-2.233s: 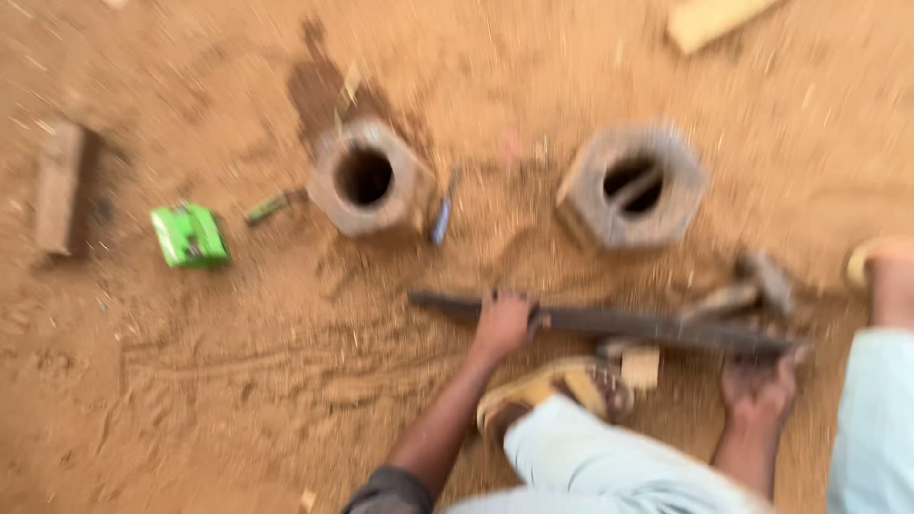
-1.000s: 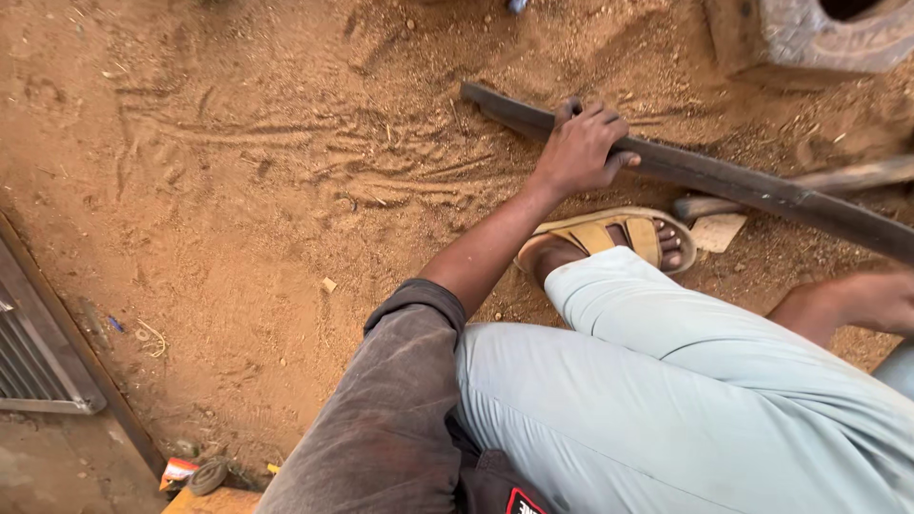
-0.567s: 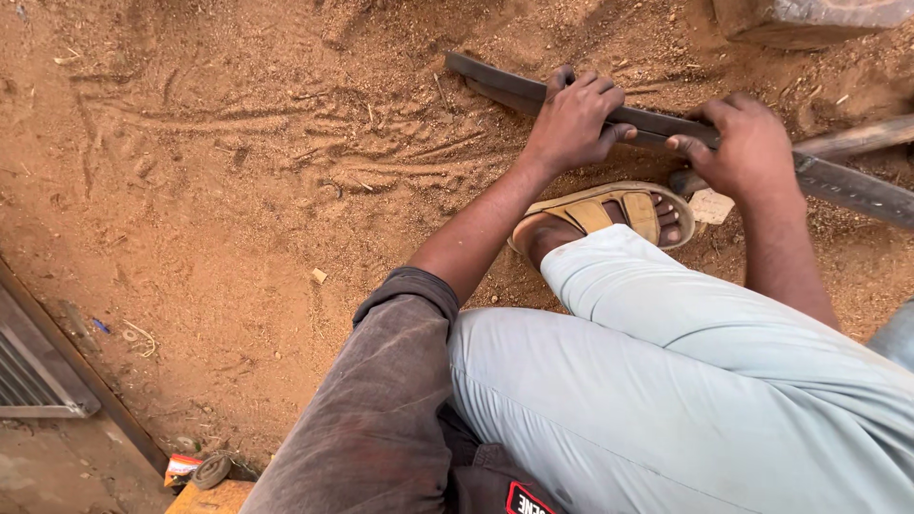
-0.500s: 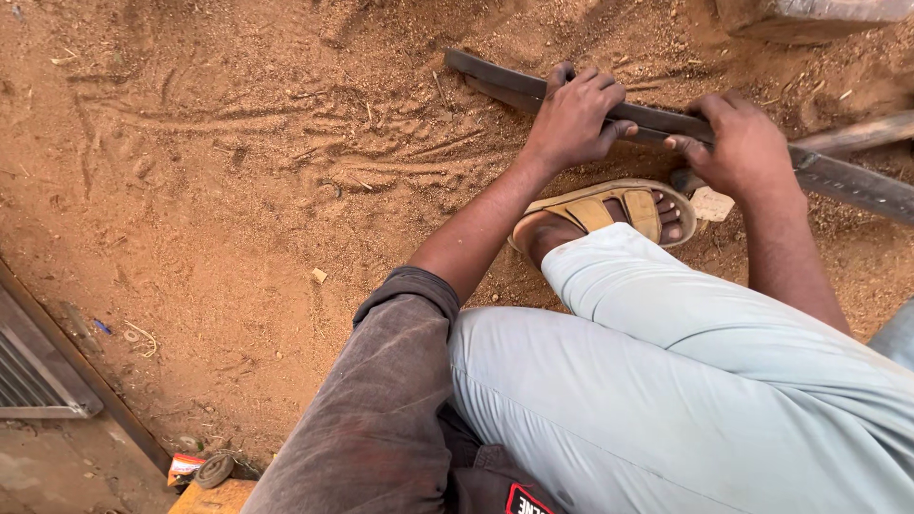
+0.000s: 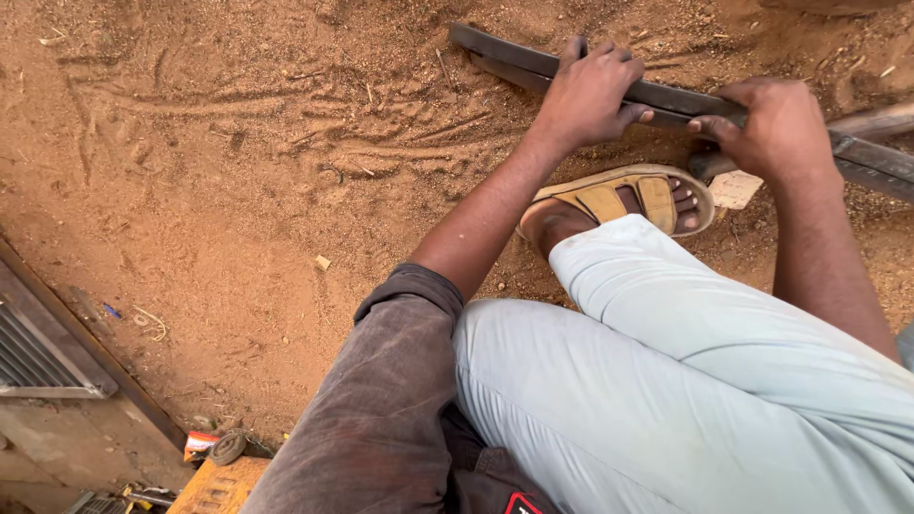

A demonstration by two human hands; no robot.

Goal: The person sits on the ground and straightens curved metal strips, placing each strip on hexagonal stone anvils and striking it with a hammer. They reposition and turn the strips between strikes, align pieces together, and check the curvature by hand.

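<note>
Dark grey bar (image 5: 666, 95); tan sandal (image 5: 619, 200); pale blue trousers (image 5: 685, 381); reddish-brown sand (image 5: 238, 190).

Dull dark metal bar (image 5: 666, 97), rough sandy ground (image 5: 238, 209)

Reddish sandy ground (image 5: 238, 190) w/ tracks, metal grate (image 5: 43, 357) bottom-left, daylight.

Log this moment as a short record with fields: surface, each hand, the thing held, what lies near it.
surface: reddish sandy ground with drag marks
thing held: long dark flat bar, lying on the ground
left hand: gripping over the bar, fingers curled on it
right hand: gripping the same bar, further to the right
near the bar: foot in a tan sandal; small pale block beside it
lower left: metal grate
</note>
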